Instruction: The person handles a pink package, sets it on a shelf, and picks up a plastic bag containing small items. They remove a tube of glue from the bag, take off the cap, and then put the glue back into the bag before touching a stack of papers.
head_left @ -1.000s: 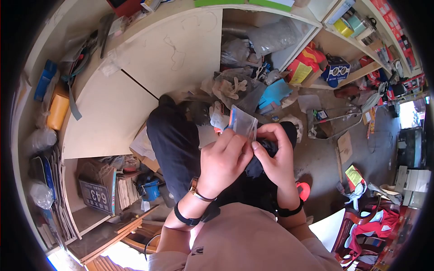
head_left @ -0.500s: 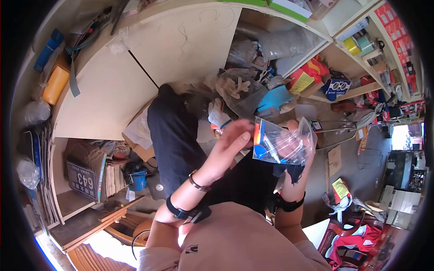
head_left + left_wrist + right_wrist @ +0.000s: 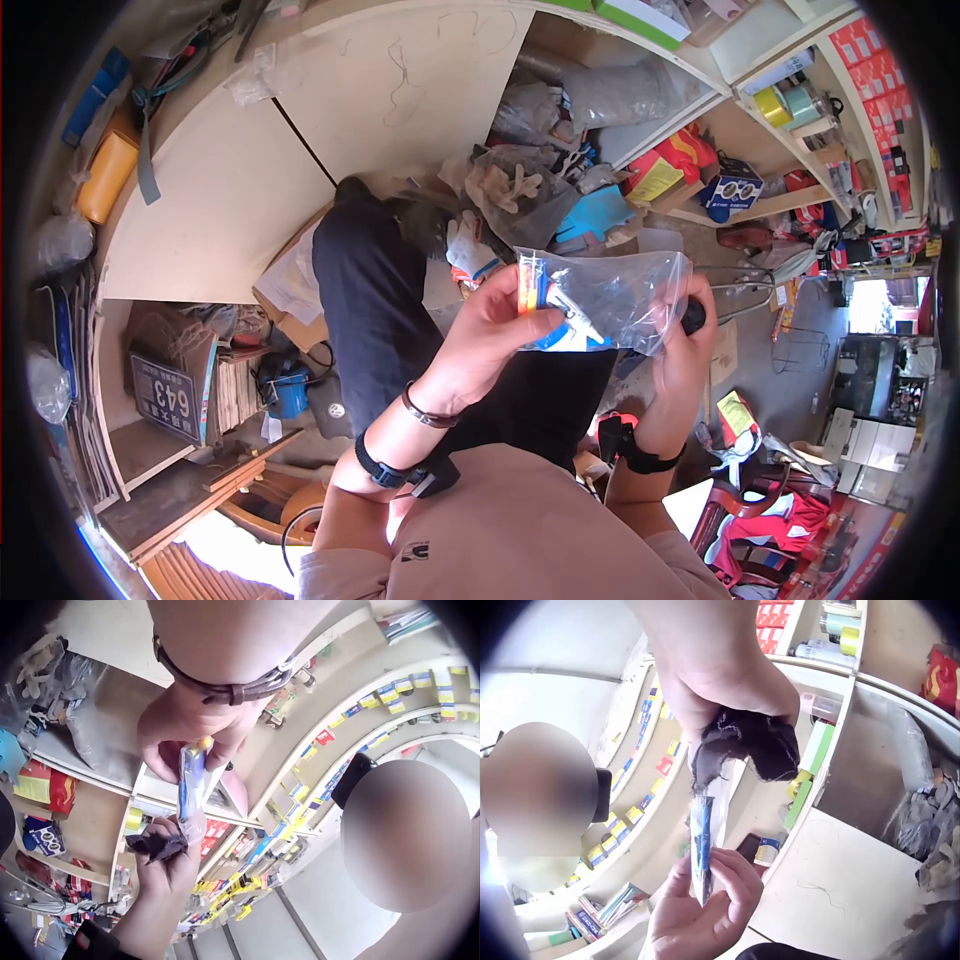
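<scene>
A clear plastic bag (image 3: 625,290) is stretched sideways between the two hands. At its left end lie a white tube (image 3: 575,312) with a pointed tip and a blue, yellow and red printed card (image 3: 533,285). My left hand (image 3: 500,318) pinches that end, thumb across the front. At the other end my right hand (image 3: 688,325) holds the bag's edge, its fingers partly behind the film. A crumpled dark cloth (image 3: 742,742) with frayed edges is tucked in the right hand. Edge-on in the left wrist view, the bag (image 3: 193,780) joins both hands.
Dark-trousered legs (image 3: 370,290) are below the hands. Beyond them lie work gloves (image 3: 465,250), plastic bags and a light-blue sheet (image 3: 595,215) by an open cabinet. Shelves with tape rolls (image 3: 775,105) stand at right, a red-cushioned chair (image 3: 780,520) at lower right.
Both hands were close together at the bag; then the left hand was apart while the right held it up. Now the left hand pinches the card end, and the bag is stretched sideways.
</scene>
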### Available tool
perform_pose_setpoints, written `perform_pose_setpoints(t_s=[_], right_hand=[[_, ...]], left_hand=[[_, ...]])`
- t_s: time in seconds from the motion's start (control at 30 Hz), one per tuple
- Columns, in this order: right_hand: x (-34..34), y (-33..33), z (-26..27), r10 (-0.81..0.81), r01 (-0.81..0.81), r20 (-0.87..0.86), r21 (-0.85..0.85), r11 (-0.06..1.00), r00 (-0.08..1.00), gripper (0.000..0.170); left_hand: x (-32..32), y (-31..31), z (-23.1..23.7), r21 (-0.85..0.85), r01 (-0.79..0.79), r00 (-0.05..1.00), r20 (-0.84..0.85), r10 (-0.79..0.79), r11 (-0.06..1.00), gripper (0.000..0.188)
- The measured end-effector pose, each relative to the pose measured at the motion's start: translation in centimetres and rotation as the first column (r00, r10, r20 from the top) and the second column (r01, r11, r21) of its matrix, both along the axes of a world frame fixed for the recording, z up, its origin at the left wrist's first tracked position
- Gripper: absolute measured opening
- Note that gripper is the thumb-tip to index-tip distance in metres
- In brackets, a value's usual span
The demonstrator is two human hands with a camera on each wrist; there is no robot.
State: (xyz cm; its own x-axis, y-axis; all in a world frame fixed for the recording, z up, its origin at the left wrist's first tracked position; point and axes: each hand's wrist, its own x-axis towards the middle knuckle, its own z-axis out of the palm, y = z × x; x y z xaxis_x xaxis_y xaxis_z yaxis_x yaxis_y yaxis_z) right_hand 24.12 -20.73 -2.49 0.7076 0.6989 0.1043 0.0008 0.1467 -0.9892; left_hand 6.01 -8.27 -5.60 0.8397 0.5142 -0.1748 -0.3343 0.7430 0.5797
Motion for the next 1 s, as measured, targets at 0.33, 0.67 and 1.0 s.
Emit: perform_pose_setpoints(t_s=[0.33,0.67,1.0], right_hand=[[-0.9,0.3,3.0,0.349,-0.19,0.441,-0.365,0.911,0.827,0.034],[-0.4,0.5,2.6,0.321,-0.237,0.476,-0.229,0.944,0.819,0.042],[-1.6,1.1,1.2,0.278,-0.132,0.501,-0.307,0.942,0.819,0.03]], left_hand=[[0.9,-0.6,-0.6,-0.068,-0.134,0.991,0.003,0.134,0.989,0.028],[0.9,-0.7,0.9,0.058,0.013,0.995,-0.102,-0.007,0.998,0.029],[1.5,-1.1,-0.8,0.009,-0.109,0.994,0.01,0.109,0.994,0.025]])
